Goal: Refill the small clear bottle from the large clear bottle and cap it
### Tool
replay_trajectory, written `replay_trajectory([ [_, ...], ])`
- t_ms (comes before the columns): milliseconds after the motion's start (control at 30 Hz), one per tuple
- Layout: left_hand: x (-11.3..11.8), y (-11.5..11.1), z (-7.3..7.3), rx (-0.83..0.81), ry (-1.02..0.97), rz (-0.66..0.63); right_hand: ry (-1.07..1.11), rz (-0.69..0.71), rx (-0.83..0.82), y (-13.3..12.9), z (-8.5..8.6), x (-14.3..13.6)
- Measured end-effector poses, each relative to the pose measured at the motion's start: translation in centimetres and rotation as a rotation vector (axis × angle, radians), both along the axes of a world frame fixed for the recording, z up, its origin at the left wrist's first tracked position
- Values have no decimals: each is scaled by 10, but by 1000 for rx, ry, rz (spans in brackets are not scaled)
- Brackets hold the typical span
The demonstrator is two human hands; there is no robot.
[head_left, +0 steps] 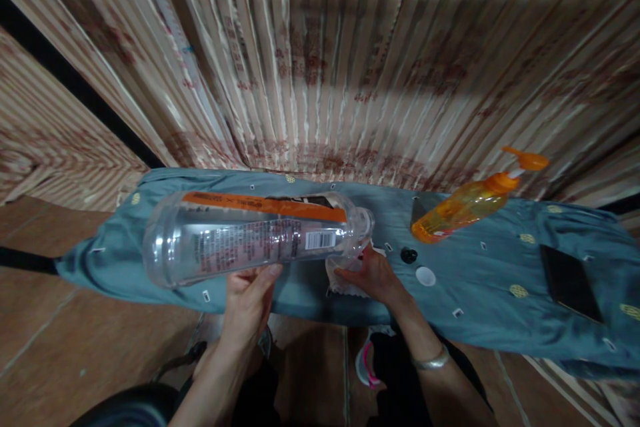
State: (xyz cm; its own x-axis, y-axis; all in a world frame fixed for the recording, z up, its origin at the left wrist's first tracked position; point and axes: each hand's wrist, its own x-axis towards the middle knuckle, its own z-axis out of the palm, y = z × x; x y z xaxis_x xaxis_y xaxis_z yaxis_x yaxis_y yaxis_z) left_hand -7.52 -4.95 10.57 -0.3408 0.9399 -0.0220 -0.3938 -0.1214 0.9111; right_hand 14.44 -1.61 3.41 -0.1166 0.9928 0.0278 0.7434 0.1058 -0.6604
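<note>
A large clear plastic bottle [260,240] lies on its side in the air, its neck to the right, with an orange stripe, printed text and a barcode. My left hand [250,300] grips it from the near side, thumb along its wall; the other fingers are mostly hidden. Close to the neck, my right hand [375,277] is closed on a thin whitish tissue [345,280] with a wavy edge. Whether those fingers also touch the bottle's neck, I cannot tell. The bottle's mouth shows no cap.
On the blue-green cloth [480,300] stand or lie an orange pump bottle [465,210], a small black cap [409,255], a white disc [425,275] and a dark flat phone-like object [570,282]. A striped curtain [340,80] hangs behind. A black rounded seat [130,407] is at lower left.
</note>
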Motion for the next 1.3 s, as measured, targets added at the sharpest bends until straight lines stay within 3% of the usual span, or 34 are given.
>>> replay_trajectory([
  [1300,1,1,1,-11,-5,20,21,9,-7,0,-2,1],
])
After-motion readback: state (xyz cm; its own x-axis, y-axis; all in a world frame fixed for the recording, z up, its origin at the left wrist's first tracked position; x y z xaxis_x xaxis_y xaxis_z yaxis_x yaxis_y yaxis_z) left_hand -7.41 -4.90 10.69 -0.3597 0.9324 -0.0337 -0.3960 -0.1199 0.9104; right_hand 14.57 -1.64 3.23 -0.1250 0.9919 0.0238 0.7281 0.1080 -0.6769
